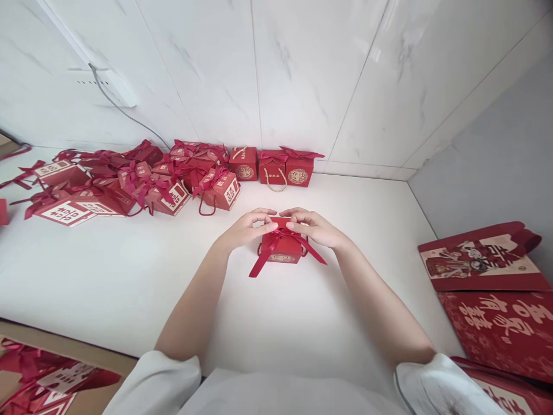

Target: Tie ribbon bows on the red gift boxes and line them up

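In front of me on the white table stands a small red gift box [283, 254] with a gold emblem on its front and dark red cord handles at the sides. A red ribbon [270, 251] is tied in a bow on its top, its two tails hanging down over the front to either side. My left hand [249, 228] is closed at the bow's left side, thumb and fingers pinching the ribbon. At the right side my right hand [315, 226] pinches the ribbon likewise. The fingertips of both hands almost meet behind the bow, and partly hide it.
Several ribboned red boxes [173, 196] are heaped at the back left of the white table [129, 276]; others [299, 169] stand along the tiled wall. Red gift bags [496, 334] are at the right edge. A carton [64, 340] with red boxes is lower left. A cable [125, 115] hangs from the wall.
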A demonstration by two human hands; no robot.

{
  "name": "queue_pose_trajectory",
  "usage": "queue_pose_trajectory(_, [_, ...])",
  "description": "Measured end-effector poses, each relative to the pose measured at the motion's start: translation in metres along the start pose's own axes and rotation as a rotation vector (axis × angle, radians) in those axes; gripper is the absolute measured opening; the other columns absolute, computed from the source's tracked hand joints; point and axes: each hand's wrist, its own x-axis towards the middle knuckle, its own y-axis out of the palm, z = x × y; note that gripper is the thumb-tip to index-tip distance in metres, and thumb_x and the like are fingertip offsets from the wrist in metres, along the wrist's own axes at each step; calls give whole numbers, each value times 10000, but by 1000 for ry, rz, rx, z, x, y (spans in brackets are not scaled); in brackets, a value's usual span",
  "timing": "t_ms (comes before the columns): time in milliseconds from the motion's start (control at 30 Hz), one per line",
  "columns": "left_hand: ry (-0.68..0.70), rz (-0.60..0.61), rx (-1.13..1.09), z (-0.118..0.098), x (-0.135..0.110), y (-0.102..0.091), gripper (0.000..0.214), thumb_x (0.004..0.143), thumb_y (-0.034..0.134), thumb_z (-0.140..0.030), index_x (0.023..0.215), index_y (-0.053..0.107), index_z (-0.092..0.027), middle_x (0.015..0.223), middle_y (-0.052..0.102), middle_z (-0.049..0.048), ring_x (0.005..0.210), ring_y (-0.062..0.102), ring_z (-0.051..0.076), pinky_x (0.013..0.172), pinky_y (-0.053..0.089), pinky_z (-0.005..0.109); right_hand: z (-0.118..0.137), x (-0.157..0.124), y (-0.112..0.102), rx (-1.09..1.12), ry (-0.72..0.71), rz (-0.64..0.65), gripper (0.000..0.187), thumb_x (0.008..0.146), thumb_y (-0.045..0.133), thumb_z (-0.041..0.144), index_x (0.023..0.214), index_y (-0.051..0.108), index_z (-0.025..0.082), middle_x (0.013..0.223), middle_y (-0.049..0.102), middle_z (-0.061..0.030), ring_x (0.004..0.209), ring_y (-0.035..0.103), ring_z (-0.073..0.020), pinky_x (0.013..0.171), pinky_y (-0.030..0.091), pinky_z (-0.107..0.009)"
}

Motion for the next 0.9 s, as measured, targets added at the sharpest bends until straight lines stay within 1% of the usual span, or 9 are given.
queue_pose_trajectory(133, [-5,-78,-30,-2,0,-1,390,860,483,-526,748,654,-193,1288,553,55,1218,493,244,1101,320,406,-2,0,0,12,11,14,343,844,571,485,693,602,179,1257,555,-65,1094,537,-215,923,382,-365])
queue_pose_trajectory(233, [-21,-64,-71,-3,0,-2,434,873,447,-544,749,655,-184,1272,575,59,1202,505,248,1105,323,421,-3,1,2,53,-5,20,373,846,562,489,648,566,173,1214,583,-66,1034,562,-202,901,402,-362])
queue_pose_trajectory(333, [-40,-14,-87,-2,0,-2,381,837,521,-538,776,682,-198,1311,545,56,1217,502,261,1092,341,438,-2,2,4,79,-20,28,387,846,555,502,640,557,174,1195,597,-67,1013,572,-197,901,410,-360])
queue_pose_trajectory(433, [-42,23,-70,-1,-1,-2,304,784,615,-506,763,704,-216,1364,497,46,1255,474,275,1094,332,445,-1,2,4,89,-29,30,394,850,553,506,639,559,174,1194,597,-68,1019,571,-198,910,408,-360])
queue_pose_trajectory(500, [-22,46,-88,-2,-1,-2,299,790,614,-493,736,710,-216,1389,473,41,1275,455,280,1092,333,442,-1,2,5,94,-33,28,399,853,552,504,632,556,172,1192,596,-69,1021,570,-199,907,409,-361])
queue_pose_trajectory(600, [-8,89,-105,-3,-2,-3,322,810,588,-492,726,713,-207,1380,478,49,1286,442,282,1087,333,436,-1,2,5,99,-22,22,408,855,553,503,616,545,172,1189,592,-67,1016,571,-199,893,415,-358])
queue_pose_trajectory(733, [-54,55,-38,-1,0,-2,332,762,638,-501,666,677,-186,1370,483,54,1274,443,296,1102,285,450,-4,2,5,113,-6,10,411,858,554,495,601,529,176,1187,594,-52,1002,578,-196,876,421,-348])
queue_pose_trajectory(833, [-59,29,-74,2,1,0,363,776,624,-500,632,631,-167,1343,508,62,1245,467,289,1092,285,446,-6,3,6,119,-30,13,394,871,553,464,600,525,179,1202,591,-45,1024,573,-193,902,405,-347])
queue_pose_trajectory(900, [-53,28,-126,3,2,1,352,782,625,-482,646,619,-158,1319,526,76,1216,493,283,1079,295,449,-8,4,6,118,-40,10,390,876,553,454,598,526,181,1204,591,-42,1040,568,-192,920,395,-347])
